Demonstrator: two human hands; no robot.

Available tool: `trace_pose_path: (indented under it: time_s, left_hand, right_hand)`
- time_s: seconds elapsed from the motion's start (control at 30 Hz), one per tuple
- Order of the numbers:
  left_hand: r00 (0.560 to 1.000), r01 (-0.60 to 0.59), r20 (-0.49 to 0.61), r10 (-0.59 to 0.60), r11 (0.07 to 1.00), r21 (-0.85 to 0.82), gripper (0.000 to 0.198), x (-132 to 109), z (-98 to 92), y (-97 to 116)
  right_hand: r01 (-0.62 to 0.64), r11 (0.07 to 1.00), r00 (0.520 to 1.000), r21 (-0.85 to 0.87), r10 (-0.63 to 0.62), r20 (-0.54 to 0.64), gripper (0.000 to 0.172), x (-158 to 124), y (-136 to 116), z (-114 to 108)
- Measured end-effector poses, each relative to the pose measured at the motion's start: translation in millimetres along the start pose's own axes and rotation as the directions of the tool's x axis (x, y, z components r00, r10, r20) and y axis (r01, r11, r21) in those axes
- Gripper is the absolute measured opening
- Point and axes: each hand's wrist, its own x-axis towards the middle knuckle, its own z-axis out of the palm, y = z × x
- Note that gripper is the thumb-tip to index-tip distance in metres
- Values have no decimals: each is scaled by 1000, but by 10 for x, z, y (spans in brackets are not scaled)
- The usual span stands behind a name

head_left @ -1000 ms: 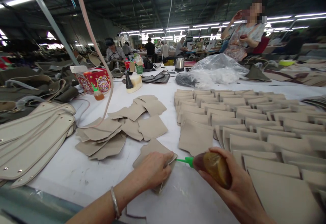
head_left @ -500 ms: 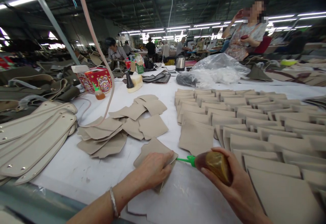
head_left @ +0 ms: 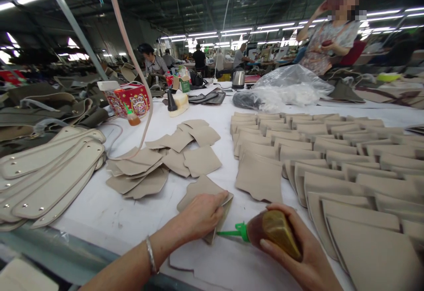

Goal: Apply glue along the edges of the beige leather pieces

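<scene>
Head view: your left hand (head_left: 202,213) presses flat on a small stack of beige cut pieces (head_left: 202,189) lying on the white surface (head_left: 99,211). Your right hand (head_left: 291,249) is clenched around an amber glue bottle (head_left: 273,231), whose green nozzle (head_left: 230,233) touches the stack's lower edge. Squeeze too hard and glue could smear your fingers or the surface.

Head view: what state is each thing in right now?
Left hand: pressed flat on the beige piece.
Right hand: gripping the glue bottle.
Glue bottle: tilted, green nozzle at the piece's edge.
Cut pieces: laid in overlapping rows.
Loose pieces: scattered pile.
</scene>
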Motion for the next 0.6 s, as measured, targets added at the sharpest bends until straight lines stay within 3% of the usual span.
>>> trace_pose_path:
  time_s: [0.17, 0.3, 0.43, 0.6]
  left_hand:
    - [1000, 13, -2, -13, 1000, 3, 46, -16, 2, 4]
    - [1000, 29, 0, -29, 999, 13, 46, -26, -1, 22]
    - [1000, 30, -6, -29, 999, 14, 45, -18, 19, 16]
    - [1000, 7, -30, -7, 1000, -3, 46, -6, 61, -14]
  right_hand:
    - [-4, 999, 1000, -49, 4, -2, 45, -52, -20, 19]
    - [-5, 1000, 999, 17, 4, 39, 44, -93, -8, 30]
    - [-30, 1000, 999, -8, 29, -20, 45, -118, 11, 37]
    - [1, 997, 997, 80, -7, 72, 44, -127, 59, 43]
